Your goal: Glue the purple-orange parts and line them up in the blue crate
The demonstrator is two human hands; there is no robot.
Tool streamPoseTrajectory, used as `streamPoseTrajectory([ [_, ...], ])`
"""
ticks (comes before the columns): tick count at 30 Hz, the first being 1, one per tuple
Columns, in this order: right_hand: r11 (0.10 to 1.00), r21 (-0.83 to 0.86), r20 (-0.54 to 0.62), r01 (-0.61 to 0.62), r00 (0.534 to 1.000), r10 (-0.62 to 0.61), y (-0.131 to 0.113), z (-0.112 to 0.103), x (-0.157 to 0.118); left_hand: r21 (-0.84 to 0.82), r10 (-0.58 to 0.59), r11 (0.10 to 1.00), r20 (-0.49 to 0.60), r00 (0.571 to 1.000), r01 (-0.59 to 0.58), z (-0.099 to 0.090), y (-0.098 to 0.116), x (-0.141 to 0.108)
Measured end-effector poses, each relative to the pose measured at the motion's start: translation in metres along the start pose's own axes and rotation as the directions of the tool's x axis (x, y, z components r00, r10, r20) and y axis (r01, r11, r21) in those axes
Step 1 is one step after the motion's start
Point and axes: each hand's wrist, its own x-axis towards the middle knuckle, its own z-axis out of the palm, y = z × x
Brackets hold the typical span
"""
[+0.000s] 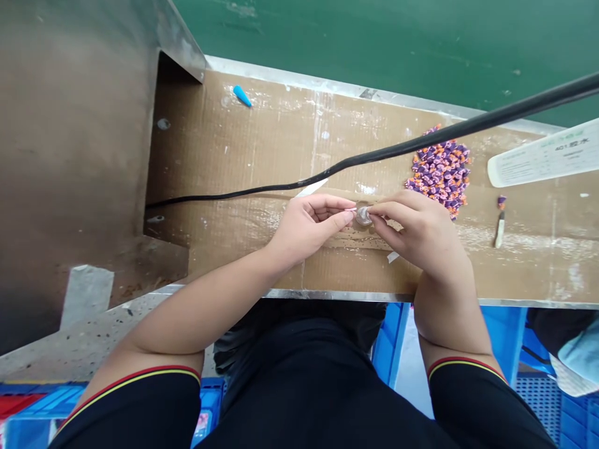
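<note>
My left hand [314, 223] is closed in a pinch on a small pale pink piece [350, 209] over the cardboard-covered bench. Just right of it, my right hand [416, 227] has thumb and fingers pressed together at the edge of a small round shiny clear dish [362, 216]. What those right fingertips grip, if anything, is too small to make out. The two hands nearly meet at the dish. Behind my right hand lies a pile of small purple and orange pieces [442, 169], partly covered by the hand and a black cable.
The black cable [346, 165] crosses above the cardboard [262, 143]. A white glue bottle [538, 156] lies at right, near a slim pale tool [500, 231] and a purple piece [501, 201]. A blue cap [242, 96] lies at back left. A metal housing [84, 137] stands left.
</note>
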Motion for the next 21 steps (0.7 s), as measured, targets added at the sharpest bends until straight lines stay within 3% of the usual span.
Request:
streamPoseTrajectory([
  [3, 0.999, 0.032, -0.04, 0.009, 0.999, -0.008, -0.004, -0.002, 0.002, -0.065, -0.026, 0.998, -0.004, 1.0, 0.025, 0.002, 0.001, 0.001],
  [6, 0.992, 0.103, -0.149, -0.072, 0.985, 0.087, -0.014, -0.004, 0.005, -0.161, -0.039, 0.986, -0.007, 0.999, 0.038, 0.003, 0.0, 0.002],
  [8, 0.968, 0.216, -0.204, -0.128, 0.963, 0.173, -0.024, -0.002, 0.007, -0.193, -0.031, 0.981, -0.024, 0.999, 0.026, 0.002, -0.002, 0.003],
  [11, 0.893, 0.423, -0.192, -0.155, 0.948, 0.255, -0.037, 0.007, 0.008, -0.217, -0.018, 0.976, -0.056, 0.998, 0.006, 0.002, -0.004, 0.004],
  [21, 0.867, 0.498, -0.293, -0.037, 0.933, 0.208, -0.046, 0.02, 0.011, -0.265, 0.003, 0.964, -0.102, 0.995, -0.03, 0.008, -0.002, 0.002],
])
